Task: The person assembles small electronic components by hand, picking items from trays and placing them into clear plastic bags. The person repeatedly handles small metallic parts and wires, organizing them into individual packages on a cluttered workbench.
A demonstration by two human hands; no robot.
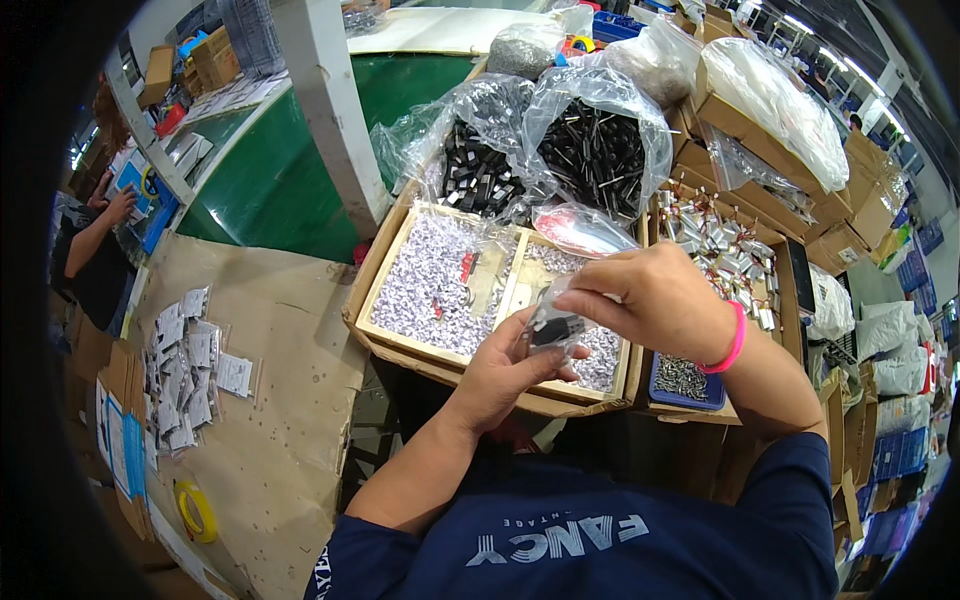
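My left hand (503, 372) holds a small clear plastic bag (553, 322) with a black piece showing inside it. At the bag's upper end, the fingers of my right hand (655, 300) are closed together in a pinch on the plastic. Both hands are over a wooden divided tray (514, 272) filled with many small white pieces. A few red bits (467, 267) lie among them in the left compartment. Just past my hands, a flat clear packet with red and white in it (585, 230) rests on the tray's far edge.
Open bags of black parts (592, 150) stand behind the tray. To the right are a box of silvery parts with wires (720, 250) and a blue bin of screws (684, 382). Filled packets (185, 370) and yellow tape (195, 511) lie on the left table. Another person (95, 240) works far left.
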